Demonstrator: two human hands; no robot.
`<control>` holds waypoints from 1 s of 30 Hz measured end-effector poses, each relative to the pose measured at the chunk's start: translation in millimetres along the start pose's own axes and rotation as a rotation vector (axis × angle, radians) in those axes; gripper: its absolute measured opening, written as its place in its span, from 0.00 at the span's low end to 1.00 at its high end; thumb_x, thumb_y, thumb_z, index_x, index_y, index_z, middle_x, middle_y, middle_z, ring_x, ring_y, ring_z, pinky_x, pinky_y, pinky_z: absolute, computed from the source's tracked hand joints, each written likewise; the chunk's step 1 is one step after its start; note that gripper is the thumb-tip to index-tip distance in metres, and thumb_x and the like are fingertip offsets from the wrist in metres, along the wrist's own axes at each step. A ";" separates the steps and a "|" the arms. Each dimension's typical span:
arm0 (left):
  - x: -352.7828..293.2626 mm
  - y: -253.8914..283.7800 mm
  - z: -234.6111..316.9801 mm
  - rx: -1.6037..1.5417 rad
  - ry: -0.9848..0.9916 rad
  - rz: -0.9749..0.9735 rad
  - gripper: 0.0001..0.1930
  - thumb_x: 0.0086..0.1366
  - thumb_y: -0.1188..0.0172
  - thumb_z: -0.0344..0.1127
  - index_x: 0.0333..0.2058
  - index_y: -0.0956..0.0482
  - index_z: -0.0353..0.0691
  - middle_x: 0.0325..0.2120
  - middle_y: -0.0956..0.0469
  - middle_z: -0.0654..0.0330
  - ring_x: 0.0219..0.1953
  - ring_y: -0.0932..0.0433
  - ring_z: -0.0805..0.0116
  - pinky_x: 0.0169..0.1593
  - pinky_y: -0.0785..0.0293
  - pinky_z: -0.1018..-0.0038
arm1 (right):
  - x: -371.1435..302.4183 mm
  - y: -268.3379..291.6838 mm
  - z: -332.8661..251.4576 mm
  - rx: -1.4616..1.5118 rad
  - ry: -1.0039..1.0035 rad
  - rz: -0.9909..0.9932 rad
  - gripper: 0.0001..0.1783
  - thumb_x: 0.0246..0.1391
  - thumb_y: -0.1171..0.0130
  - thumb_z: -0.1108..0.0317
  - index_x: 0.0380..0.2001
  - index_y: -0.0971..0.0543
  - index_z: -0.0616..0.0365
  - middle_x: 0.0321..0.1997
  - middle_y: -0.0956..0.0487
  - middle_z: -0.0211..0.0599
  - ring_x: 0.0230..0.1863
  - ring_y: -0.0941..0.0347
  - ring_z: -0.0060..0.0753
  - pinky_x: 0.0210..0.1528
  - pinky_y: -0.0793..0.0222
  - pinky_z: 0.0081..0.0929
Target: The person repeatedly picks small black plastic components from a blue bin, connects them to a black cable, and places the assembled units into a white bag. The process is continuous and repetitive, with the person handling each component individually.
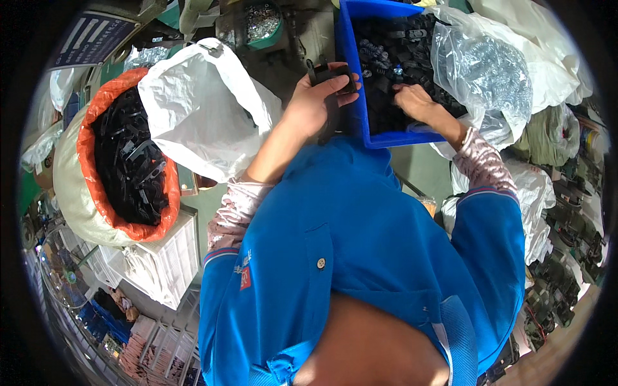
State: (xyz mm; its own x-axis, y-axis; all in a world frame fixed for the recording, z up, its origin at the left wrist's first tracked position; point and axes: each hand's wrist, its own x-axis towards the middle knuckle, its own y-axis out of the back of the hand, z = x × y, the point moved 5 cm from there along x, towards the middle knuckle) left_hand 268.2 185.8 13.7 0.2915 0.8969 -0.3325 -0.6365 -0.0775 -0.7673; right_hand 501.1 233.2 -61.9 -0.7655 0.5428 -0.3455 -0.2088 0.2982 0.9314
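My left hand (pixel 309 103) is closed round a small black plastic part (pixel 335 78), with the thumb across its face. A prong of the part sticks up beside the fingers. It is held just left of a blue plastic bin (pixel 362 103). My right hand (pixel 415 101) reaches into that bin, its fingers curled down among loose black parts (pixel 412 38). What those fingertips hold, if anything, is hidden. A small blue-topped piece (pixel 398 71) stands just beyond them, and dark coil springs (pixel 374 56) lie nearby in the bin.
A clear plastic bag of metal springs (pixel 489 71) rests over the bin's right side. To the left are an open white sack (pixel 193 109) and an orange-rimmed sack (pixel 170 193) of black parts. A green container (pixel 265 40) of small metal pieces is at the back.
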 end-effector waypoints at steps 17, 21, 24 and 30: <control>-26.1 5.3 25.2 0.302 -0.255 0.048 0.15 0.59 0.41 0.22 0.46 0.27 0.36 0.42 0.22 0.55 0.41 0.21 0.64 0.39 0.22 0.72 | 8.8 111.3 -48.6 1.331 -0.173 0.439 0.09 0.54 0.43 0.73 0.39 0.24 0.61 0.31 0.22 0.32 0.32 0.26 0.23 0.33 0.30 0.20; -34.7 -1.9 38.2 0.620 -0.345 0.072 0.15 0.58 0.41 0.24 0.45 0.25 0.34 0.36 0.21 0.59 0.37 0.23 0.74 0.40 0.25 0.78 | 23.8 163.3 -81.4 1.313 -0.017 0.525 0.10 0.55 0.43 0.72 0.41 0.23 0.63 0.32 0.23 0.30 0.32 0.29 0.18 0.35 0.32 0.17; -42.7 -3.5 45.0 0.771 -0.421 0.108 0.14 0.57 0.40 0.24 0.44 0.23 0.35 0.33 0.20 0.61 0.35 0.24 0.79 0.40 0.27 0.81 | 32.6 173.0 -86.1 1.228 0.035 0.457 0.10 0.55 0.42 0.74 0.41 0.22 0.62 0.33 0.23 0.29 0.33 0.30 0.17 0.36 0.32 0.17; -59.4 -1.2 53.1 0.952 -0.530 0.198 0.15 0.57 0.39 0.24 0.44 0.23 0.35 0.34 0.20 0.64 0.36 0.25 0.82 0.42 0.28 0.82 | 43.2 201.5 -109.3 0.677 0.339 0.581 0.08 0.49 0.41 0.75 0.36 0.22 0.61 0.32 0.24 0.43 0.30 0.26 0.37 0.35 0.31 0.26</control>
State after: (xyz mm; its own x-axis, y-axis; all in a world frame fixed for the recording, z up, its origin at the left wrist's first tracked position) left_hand 213.7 155.7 63.5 -0.0736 0.9961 0.0484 -0.9934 -0.0776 0.0845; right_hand 359.5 231.0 123.4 -0.7963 0.5246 0.3011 0.5752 0.5024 0.6456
